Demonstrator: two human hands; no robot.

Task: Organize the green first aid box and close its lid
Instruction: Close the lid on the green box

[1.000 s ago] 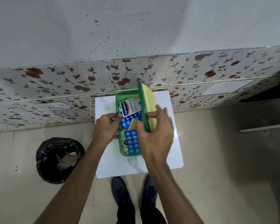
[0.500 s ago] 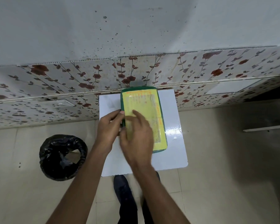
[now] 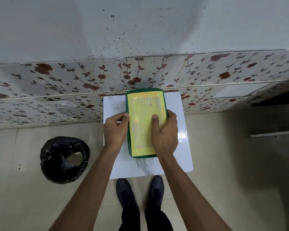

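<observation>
The green first aid box (image 3: 144, 104) lies on the small white marble-look table (image 3: 175, 107), its lid down and covered by a yellow label with red print. Its contents are hidden under the lid. My left hand (image 3: 116, 129) grips the box's left edge, thumb on the rim. My right hand (image 3: 165, 132) lies over the right side of the lid, thumb pressed on the yellow label and fingers curled round the right edge.
A black-lined waste bin (image 3: 64, 160) stands on the tiled floor left of the table. The floral-tiled wall (image 3: 90, 77) rises right behind the table. My two dark shoes (image 3: 139, 192) are under the table's near edge.
The lid swung from upright down onto the box and hid the blister packs and plaster box. My right hand then slid from the left part of the lid to its right side.
</observation>
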